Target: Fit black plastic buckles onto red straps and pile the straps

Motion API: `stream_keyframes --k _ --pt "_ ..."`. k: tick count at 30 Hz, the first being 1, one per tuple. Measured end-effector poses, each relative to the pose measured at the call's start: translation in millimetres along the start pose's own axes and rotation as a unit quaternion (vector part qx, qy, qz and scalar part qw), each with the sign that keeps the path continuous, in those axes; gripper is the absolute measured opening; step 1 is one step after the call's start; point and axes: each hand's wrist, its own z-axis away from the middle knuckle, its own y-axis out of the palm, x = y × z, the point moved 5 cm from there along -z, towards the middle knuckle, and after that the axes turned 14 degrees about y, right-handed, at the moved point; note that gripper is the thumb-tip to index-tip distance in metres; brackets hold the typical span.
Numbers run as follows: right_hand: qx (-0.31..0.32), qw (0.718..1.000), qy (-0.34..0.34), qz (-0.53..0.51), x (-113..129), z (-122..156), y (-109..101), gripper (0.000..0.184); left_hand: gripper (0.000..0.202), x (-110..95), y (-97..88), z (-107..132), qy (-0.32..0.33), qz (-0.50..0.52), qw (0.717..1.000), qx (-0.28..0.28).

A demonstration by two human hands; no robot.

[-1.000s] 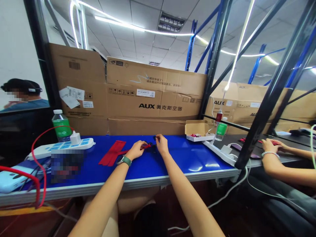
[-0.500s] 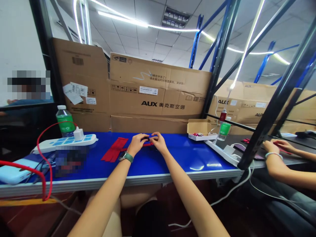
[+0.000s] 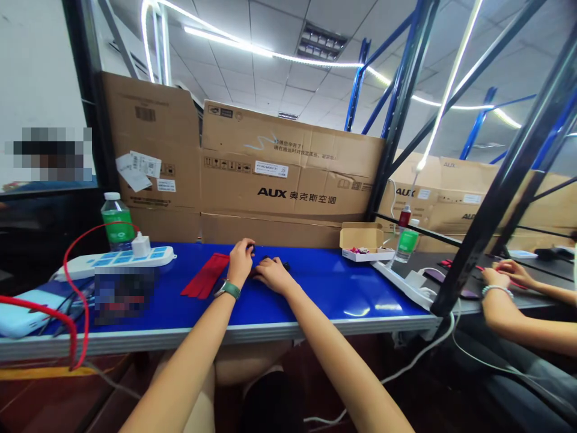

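One blue table (image 3: pixel 315 294) spans the front, and two bare hands work over its middle. The right hand (image 3: pixel 274 275) is palm down, fingers bent, beside one dark item (image 3: pixel 285 265) on the tabletop; whether it grips anything I cannot tell. The left hand (image 3: pixel 240 263), with one watch (image 3: pixel 231 290) at its wrist, is raised a little, fingers curled in, one small dark piece (image 3: pixel 251 246) at the fingertips; how firmly it is held I cannot tell. Just left of that hand lies one group of red strips (image 3: pixel 205 278), side by side, too blurred to count. Further back are two power strips, one left (image 3: pixel 164 257) and one right (image 3: pixel 394 281), two green-labelled bottles, left (image 3: pixel 116 224) and right (image 3: pixel 407 242), and one open box (image 3: pixel 360 230) holding small red bits. Rightward, a co-worker's two hands (image 3: pixel 496 278) hold something red. Tall cardboard (image 3: pixel 229 192) stands behind.
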Motion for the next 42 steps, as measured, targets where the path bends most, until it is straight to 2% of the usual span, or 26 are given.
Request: stream_keyframes --k 3,5,9,12,15,18,20,22,24,28,30,32,34,38,40,42 --pt "-0.028 1.000 0.009 0.002 -4 1 -3 0.025 0.022 2 2.6 1 0.000 -0.016 1.000 0.026" --pt "-0.028 0.999 -0.012 -0.016 -2 0 0 0.028 0.022 3 2.7 2 -0.002 -0.035 0.999 0.029" --pt "0.009 0.996 -0.074 -0.043 9 -6 13 0.015 0.023 6 4.2 3 -0.007 -0.049 0.998 0.032" --pt "0.003 0.996 -0.090 -0.017 14 -10 17 0.018 0.024 7 5.3 3 -0.010 -0.047 0.998 0.030" --pt "-0.018 0.997 -0.076 -0.007 15 -10 13 0.022 0.024 3 2.9 1 -0.003 -0.037 0.999 0.012" --pt "-0.038 0.997 -0.027 -0.067 9 -9 0 0.020 0.024 -9 -6.2 -4 0.013 -0.031 0.999 -0.025" --pt "-0.097 0.982 0.024 -0.159 -2 -8 -16 0.022 0.025 -20 -15.1 -6 0.025 -0.036 0.997 -0.056" --pt "-0.180 0.949 0.093 -0.242 -19 -5 -31 0.026 0.028 -29 -24.2 -8 0.031 -0.045 0.994 -0.092" --pt "-0.264 0.912 0.154 -0.273 -36 2 -44 0.030 0.028 -35 -28.9 -9 0.032 -0.048 0.993 -0.107" --pt "-0.408 0.866 0.207 -0.203 -59 24 -67 0.035 0.027 -34 -24.8 -9 0.033 -0.033 0.995 -0.090" --pt "-0.431 0.856 0.238 -0.156 -65 32 -76 0.033 0.026 -27 -20.3 -7 0.028 -0.012 0.996 -0.085" --pt "-0.407 0.867 0.261 -0.121 -66 34 -81 0.030 0.023 -18 -14.1 -5 0.012 0.018 0.997 -0.073" --pt "-0.352 0.893 0.261 -0.096 -64 28 -80 0.026 0.018 -8 -5.2 -3 -0.010 0.056 0.998 -0.040" --pt "-0.207 0.946 0.227 -0.100 -62 9 -56 0.031 0.016 7 16.5 5 -0.068 0.143 0.987 0.041" --pt "-0.140 0.952 0.229 -0.145 -67 1 -37 0.032 0.017 12 26.2 10 -0.111 0.197 0.972 0.065" --pt "-0.108 0.944 0.226 -0.215 -73 -4 -23 0.028 0.018 16 32.5 14 -0.143 0.236 0.958 0.073"
